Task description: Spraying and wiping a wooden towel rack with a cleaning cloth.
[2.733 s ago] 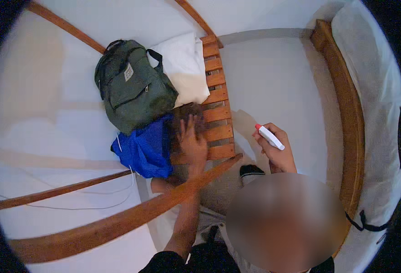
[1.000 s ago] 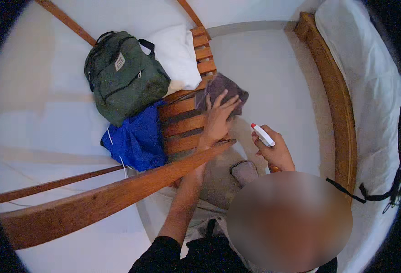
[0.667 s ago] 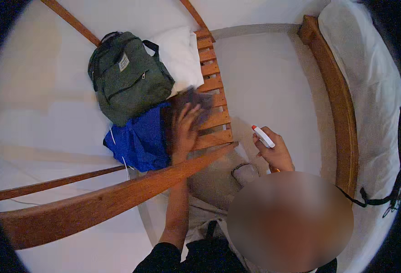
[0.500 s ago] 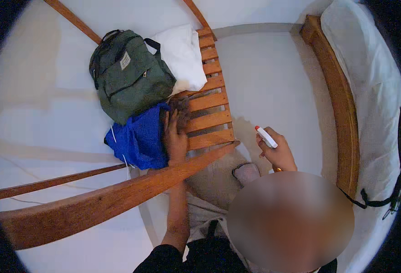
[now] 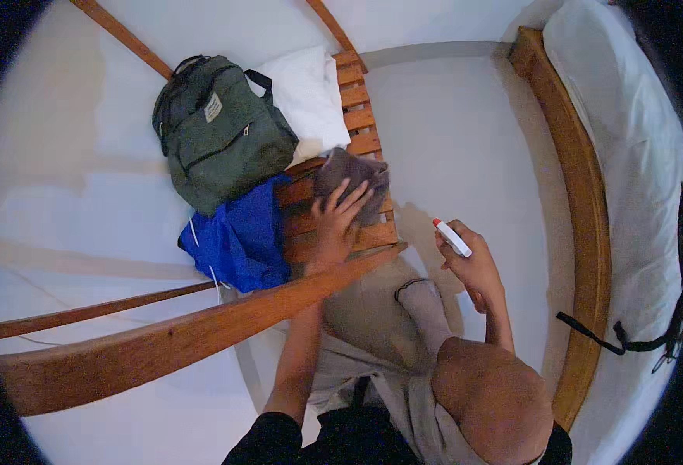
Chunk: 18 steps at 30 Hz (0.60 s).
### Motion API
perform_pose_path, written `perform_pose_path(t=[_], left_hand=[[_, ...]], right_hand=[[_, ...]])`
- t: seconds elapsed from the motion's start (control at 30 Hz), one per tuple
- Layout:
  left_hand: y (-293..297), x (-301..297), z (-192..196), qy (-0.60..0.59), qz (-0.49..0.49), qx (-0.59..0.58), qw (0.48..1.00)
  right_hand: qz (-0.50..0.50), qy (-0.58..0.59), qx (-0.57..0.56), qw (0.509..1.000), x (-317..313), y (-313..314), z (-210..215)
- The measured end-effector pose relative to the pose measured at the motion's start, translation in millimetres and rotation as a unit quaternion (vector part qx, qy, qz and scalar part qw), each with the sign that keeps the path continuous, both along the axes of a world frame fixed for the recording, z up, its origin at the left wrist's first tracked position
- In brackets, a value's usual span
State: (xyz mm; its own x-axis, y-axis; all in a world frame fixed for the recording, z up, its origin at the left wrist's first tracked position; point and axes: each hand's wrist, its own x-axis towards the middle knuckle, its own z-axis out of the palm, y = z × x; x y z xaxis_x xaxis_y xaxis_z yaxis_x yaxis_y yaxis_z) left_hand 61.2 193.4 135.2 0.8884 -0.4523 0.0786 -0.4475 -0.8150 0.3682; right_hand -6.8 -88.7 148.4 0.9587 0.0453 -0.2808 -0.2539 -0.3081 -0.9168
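My left hand [image 5: 337, 221] lies flat with fingers spread on a brownish-grey cloth [image 5: 343, 167], pressing it against the slatted wooden bench seat [image 5: 302, 221]. The forearm passes across the bench's wooden armrest [image 5: 202, 333]. To the right, over the floor, my right hand [image 5: 473, 260] is closed around what looks like a spray bottle [image 5: 454, 239]. Its white head has a red tip pointing toward the bench; the rest is mostly hidden by the hand. A bunched blue fabric item [image 5: 240, 236] sits on the bench left of my left hand.
A dark green backpack [image 5: 225, 136] and a folded white cloth [image 5: 306, 97] occupy the bench's far part. Right of the grey floor [image 5: 465, 124] runs a wooden bed frame [image 5: 581, 170] with a white-covered mattress [image 5: 628, 116]. A black strap [image 5: 589, 333] hangs over its edge.
My left hand has slid the cloth rightward, from beside the blue fabric toward the bench's front edge. The cloth now lies more spread out. My right hand has hardly moved.
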Motion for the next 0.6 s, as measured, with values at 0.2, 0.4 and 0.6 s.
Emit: perform_pose_path(t=[0.2, 0.4, 0.6], left_hand=[[91, -37, -25, -0.062, 0.106, -0.089, 0.988], [7, -32, -4, -0.017, 0.236, 0.082, 0.968], [-46, -4, -17, -0.105, -0.001, 0.023, 0.994]], right_hand=[[0.07, -0.017, -0.003, 0.997, 9, 10, 10], [0.093, -0.05, -0.037, 0.994, 11, 4, 4], [0.085, -0.009, -0.027, 0.996, 10, 5, 18]])
